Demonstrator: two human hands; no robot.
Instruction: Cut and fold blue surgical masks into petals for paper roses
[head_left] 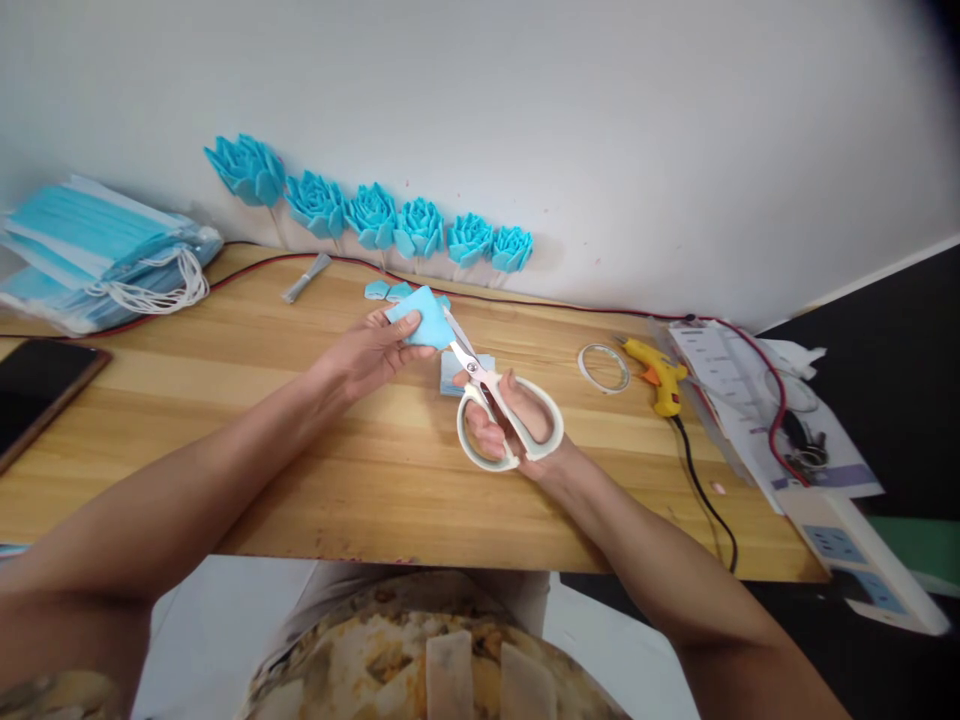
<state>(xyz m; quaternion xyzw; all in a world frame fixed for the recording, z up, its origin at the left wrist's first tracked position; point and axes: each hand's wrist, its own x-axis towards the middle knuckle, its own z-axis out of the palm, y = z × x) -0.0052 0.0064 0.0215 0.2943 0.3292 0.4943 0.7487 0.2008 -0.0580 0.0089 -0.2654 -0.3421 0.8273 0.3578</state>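
Observation:
My left hand pinches a light-blue square of fabric between thumb and fingers above the table. In my right hand is a pair of scissors with cream handles, my fingers through the loops. Their blades, slightly parted, reach the right edge of the blue square. Beneath the scissors lies a small stack of pale-blue squares, partly covered. Behind my left hand, several small blue cut pieces rest on the wood, some hidden by the held square.
Several blue fabric flowers on sticks lean against the wall. Packed face masks and a phone are left; grey strips lie nearby. At right are a tape ring, yellow glue gun, papers and a power strip.

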